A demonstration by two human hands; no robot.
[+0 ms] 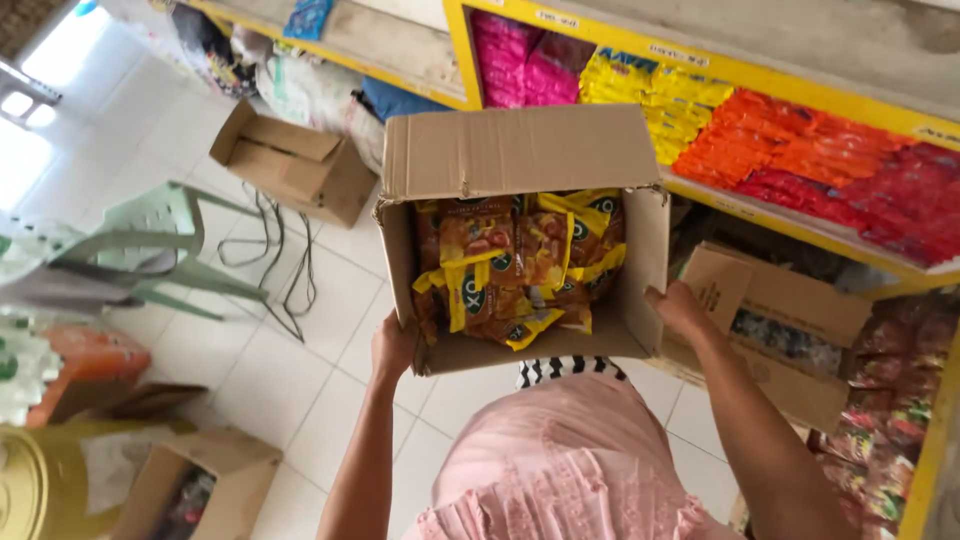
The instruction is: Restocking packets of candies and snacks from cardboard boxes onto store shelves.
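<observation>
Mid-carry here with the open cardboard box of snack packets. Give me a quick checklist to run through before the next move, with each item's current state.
1. Left hand has a grip on the cardboard box at its lower left corner: ok.
2. Right hand braces the box's right wall: ok.
3. Snack packets sit below the rim, none hanging over: ok.
4. Box bottom closed and sound: cannot tell, it is hidden.
5. Floor ahead: not ok, loose cables lie on the tiles beside another open box.
6. Free space on the yellow shelf: not ok on the visible tier, which is packed with coloured packets.
</observation>
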